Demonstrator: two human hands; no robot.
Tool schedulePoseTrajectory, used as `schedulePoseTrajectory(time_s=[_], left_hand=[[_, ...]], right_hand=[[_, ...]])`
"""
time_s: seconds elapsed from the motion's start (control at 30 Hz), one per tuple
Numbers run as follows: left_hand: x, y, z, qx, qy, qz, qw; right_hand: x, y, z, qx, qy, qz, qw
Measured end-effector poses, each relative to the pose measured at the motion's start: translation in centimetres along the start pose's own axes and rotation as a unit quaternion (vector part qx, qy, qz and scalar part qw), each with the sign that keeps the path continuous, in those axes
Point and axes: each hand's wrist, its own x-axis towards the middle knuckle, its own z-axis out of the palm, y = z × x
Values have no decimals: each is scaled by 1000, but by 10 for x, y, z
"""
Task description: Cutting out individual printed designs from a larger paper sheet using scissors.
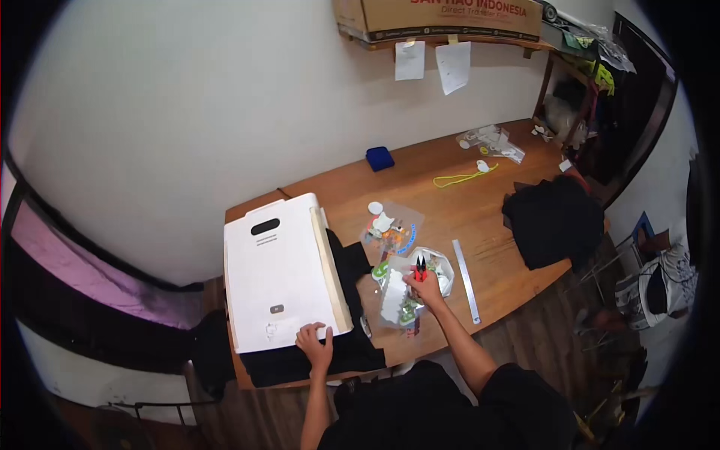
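Red-handled snips (421, 273) with dark blades sit gripped in the right hand (427, 289), near a white container (448, 267) on the wooden table (499, 217). The left hand (316, 349) (well apart, fingers loosely spread) rests at the white machine's (289, 274) front edge.

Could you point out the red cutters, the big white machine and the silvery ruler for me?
Red cutters (421, 272): head view, on the red handles, below the dark blades.
White machine (289, 281): head view, middle of its flat top.
Silvery ruler (466, 282): head view, midway along its length.
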Motion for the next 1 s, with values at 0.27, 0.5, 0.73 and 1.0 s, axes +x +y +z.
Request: schedulePoseTrajectory(time_s=[0.27, 0.5, 0.73, 1.0], left_hand=[[-15, 34, -1, -93, 14, -53, 994], [40, 157, -39, -729, -379, -244, 515], [68, 191, -64, -650, -104, -234, 716], [68, 197, -79, -633, -17, -162, 757]], right_hand=[[-32, -39, -20, -142, 64, -139, 978], [-89, -108, 28, -121, -218, -218, 944], [-128, -138, 31, 127, -85, -40, 987], [-149, -150, 69, 2, -56, -89, 994]])
